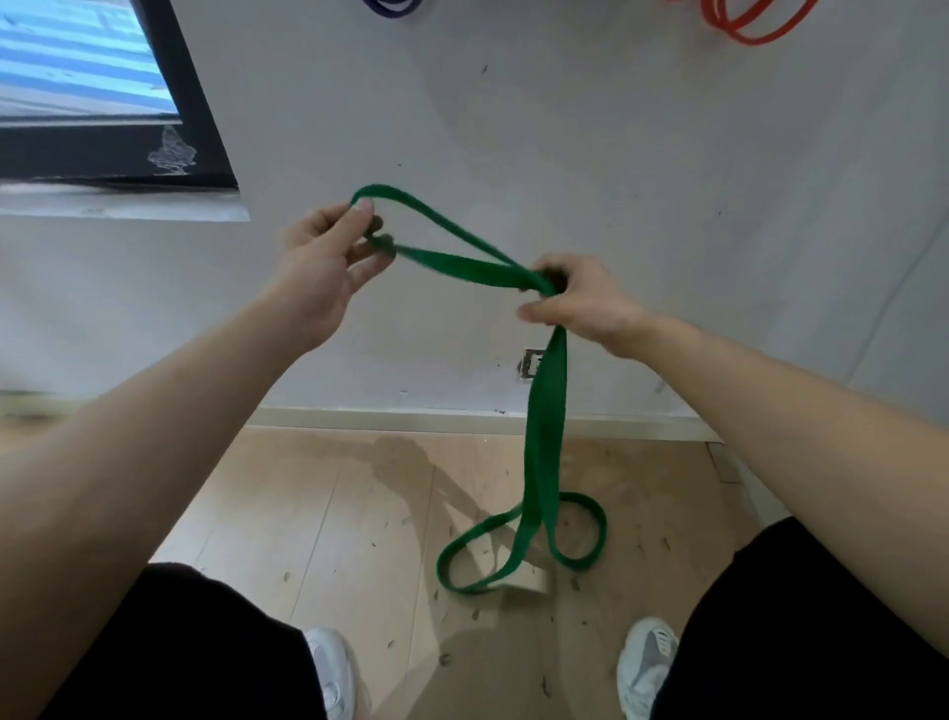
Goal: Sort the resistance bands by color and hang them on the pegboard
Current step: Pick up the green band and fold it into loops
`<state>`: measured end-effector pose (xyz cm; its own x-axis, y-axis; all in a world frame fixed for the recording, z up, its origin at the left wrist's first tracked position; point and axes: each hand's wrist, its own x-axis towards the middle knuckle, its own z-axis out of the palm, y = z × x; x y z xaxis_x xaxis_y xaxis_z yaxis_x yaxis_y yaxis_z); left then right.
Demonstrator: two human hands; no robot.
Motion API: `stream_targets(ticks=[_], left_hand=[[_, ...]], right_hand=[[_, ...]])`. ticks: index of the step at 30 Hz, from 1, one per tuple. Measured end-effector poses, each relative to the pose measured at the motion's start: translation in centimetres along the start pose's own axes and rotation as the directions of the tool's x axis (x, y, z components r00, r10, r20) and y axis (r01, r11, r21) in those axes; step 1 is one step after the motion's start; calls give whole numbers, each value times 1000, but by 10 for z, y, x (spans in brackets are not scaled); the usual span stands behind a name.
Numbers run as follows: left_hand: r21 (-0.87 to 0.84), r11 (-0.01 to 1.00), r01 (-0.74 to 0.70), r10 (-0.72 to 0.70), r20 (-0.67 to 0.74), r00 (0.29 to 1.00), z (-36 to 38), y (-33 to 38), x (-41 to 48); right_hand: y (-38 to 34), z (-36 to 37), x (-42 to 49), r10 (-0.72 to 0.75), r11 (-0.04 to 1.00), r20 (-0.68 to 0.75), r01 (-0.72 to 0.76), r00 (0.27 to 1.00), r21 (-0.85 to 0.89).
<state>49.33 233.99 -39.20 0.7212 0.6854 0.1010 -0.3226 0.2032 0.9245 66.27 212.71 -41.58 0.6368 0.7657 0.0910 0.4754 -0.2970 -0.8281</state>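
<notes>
— Where is the flat green rubber resistance band (547,421)?

— Out in front of the person, held between both hands against a white painted wall (616,154). A short stretch runs from 10 o'clock to 2 o'clock, and the rest hangs straight down from the right hand (580,303).

— How does the left hand (318,257) hold it?

— It pinches the end of the loop at 10 o'clock. The thumb and fingers (362,213) are close together on the strap, and the loop opens out just past them.

— And the right?

— Its fingers (544,267) are curled round the gathered straps at 2 o'clock, gripping them. Below that hand the band drops towards 5 o'clock and ends in two loops low over the pale wooden floor (308,514), beside a small pale block (531,583). I cannot tell whether the loops touch the floor, nor whether this is one band doubled over or two.

— Anything else on the wall?

— At 12 o'clock, cut off by the top edge, is the bottom of a purple band (393,6). At 1 o'clock hang orange-red bands (755,23), also cut off; what they hang from is out of view. A dark-framed window (195,118) fills the corner at 10 o'clock. A small metal wall plate (529,362) sits just left of the hanging strap.

— And lower down?

— Black trousers (205,642) and white trainers (644,663) at 7 and 5 o'clock.
</notes>
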Motion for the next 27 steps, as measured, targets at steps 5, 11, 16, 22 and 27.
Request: stream_targets(ticks=[5, 11, 16, 22, 27], left_hand=[[374, 920, 120, -223, 246, 943, -20, -21, 0], [619, 785, -8, -264, 345, 901, -10, -30, -4], [822, 561, -100, -363, 352, 863, -10, -39, -9], [766, 595, -243, -350, 519, 780, 32, -38, -28], [707, 676, -209, -297, 521, 800, 46, -45, -35]], right_hand=[[-22, -36, -4, -120, 985, -212, 143, 970, 99], [-29, -63, -16, -203, 975, 22, 200, 979, 100], [-13, -52, -23, -114, 993, 178, 115, 977, 2], [-15, -23, -26, -121, 986, 201, 141, 972, -91], [-21, -17, -28, -161, 983, 205, 176, 965, -55]])
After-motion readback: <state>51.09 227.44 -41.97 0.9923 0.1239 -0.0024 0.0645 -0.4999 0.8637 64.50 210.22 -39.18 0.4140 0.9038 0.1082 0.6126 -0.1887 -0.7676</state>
